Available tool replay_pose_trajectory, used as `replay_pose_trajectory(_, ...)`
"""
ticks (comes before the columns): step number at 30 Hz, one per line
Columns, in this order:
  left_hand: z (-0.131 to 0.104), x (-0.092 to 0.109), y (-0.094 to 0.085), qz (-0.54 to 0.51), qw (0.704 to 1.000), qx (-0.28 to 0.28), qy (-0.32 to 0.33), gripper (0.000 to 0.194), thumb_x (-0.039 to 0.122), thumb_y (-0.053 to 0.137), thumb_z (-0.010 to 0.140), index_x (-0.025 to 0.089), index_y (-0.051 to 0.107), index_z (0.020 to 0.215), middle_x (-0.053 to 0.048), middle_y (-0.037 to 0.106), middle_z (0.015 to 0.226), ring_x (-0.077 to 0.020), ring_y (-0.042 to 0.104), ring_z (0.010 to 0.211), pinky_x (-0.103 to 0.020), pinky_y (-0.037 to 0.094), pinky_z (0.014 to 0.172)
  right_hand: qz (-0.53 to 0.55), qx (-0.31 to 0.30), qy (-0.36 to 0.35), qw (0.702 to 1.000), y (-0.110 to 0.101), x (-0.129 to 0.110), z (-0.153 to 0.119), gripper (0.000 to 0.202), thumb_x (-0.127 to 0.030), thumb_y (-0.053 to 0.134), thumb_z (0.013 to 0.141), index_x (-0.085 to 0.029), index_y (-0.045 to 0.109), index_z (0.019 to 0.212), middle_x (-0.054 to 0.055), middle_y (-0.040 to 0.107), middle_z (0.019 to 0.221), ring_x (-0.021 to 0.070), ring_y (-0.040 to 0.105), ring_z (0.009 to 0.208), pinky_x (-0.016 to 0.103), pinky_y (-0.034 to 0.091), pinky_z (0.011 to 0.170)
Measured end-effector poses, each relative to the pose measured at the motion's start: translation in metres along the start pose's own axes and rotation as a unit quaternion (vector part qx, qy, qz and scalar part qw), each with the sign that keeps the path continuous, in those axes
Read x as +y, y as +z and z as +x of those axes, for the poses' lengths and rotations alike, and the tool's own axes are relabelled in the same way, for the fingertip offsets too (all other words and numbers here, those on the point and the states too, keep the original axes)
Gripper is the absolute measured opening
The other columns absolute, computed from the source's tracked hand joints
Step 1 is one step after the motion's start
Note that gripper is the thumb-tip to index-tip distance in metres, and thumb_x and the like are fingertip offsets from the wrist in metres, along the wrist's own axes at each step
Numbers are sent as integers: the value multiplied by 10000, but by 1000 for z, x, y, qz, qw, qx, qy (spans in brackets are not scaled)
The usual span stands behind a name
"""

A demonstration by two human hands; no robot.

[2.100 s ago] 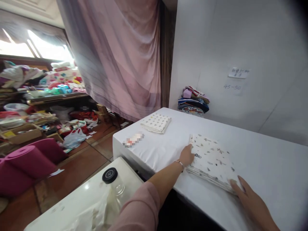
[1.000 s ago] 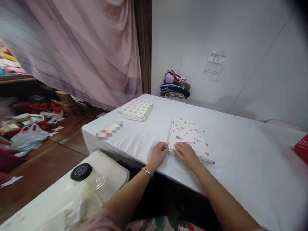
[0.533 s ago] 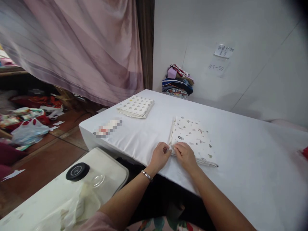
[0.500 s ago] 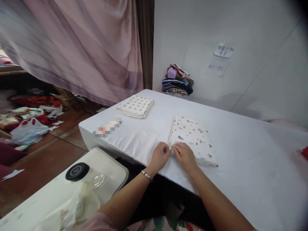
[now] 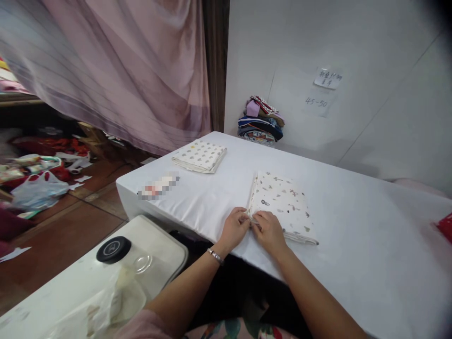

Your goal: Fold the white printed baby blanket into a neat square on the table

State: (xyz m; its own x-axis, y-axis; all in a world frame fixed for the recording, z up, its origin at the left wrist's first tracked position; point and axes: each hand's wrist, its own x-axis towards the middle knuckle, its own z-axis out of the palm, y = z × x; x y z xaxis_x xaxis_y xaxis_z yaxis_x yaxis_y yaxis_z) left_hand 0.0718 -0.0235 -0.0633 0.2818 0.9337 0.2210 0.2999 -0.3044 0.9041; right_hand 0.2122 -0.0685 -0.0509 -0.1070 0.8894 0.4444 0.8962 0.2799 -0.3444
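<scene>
A folded white cloth with small scattered prints [image 5: 282, 202] lies on the white-covered table [image 5: 353, 226]. At its near left corner, my left hand [image 5: 236, 228] pinches the folded edge with closed fingers. Close beside it, my right hand [image 5: 267, 230] is closed on the same corner, its fingertips nearly touching those of the left. The layers between the fingertips are partly hidden. Farther back on the left lies a second folded cloth with grey heart-like prints [image 5: 201, 156].
A pixelated item [image 5: 158, 186] lies at the table's left edge. Folded clothes [image 5: 261, 120] are stacked by the wall. At lower left, a white surface [image 5: 158, 245] holds a black round lid [image 5: 113, 249] and clear plastic. Something red [image 5: 445, 227] is at far right.
My right hand has shifted slightly left and its fingers have curled further over the cloth's corner. My left hand stays nearly in place. The view has turned slightly.
</scene>
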Motion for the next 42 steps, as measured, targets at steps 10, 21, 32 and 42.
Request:
replay_pose_trajectory(10,-1,-2,-3,21,998,50,16,128,132,527,741,198,637,754,-21,574,1006,-123,571,830,-244,486,714,73,39,85,993,6,1,4,175,-247,473,860,-207,638,815,41,628,869,185,530,832,317,402,763)
replay_pose_trajectory(21,-5,0,1,137,988,54,41,92,249,587,760,184,620,704,-62,574,1022,-201,540,969,-376,436,906,63,43,70,995,4,-1,2,179,-206,447,860,-199,625,839,46,628,886,188,526,843,321,400,764)
replay_pose_trajectory(32,-1,-3,1,97,995,24,15,78,206,589,743,216,666,740,-35,580,1132,-198,534,1043,-367,434,941,43,37,65,996,5,-4,2,193,-186,449,860,-208,635,813,39,622,865,184,519,831,312,386,748)
replay_pose_trajectory(42,1,-6,4,53,998,23,-4,90,152,596,709,211,664,702,-26,584,1150,-190,525,1063,-363,396,980,13,20,45,999,5,-9,1,202,-170,427,871,-197,621,920,58,611,931,208,512,887,333,373,771)
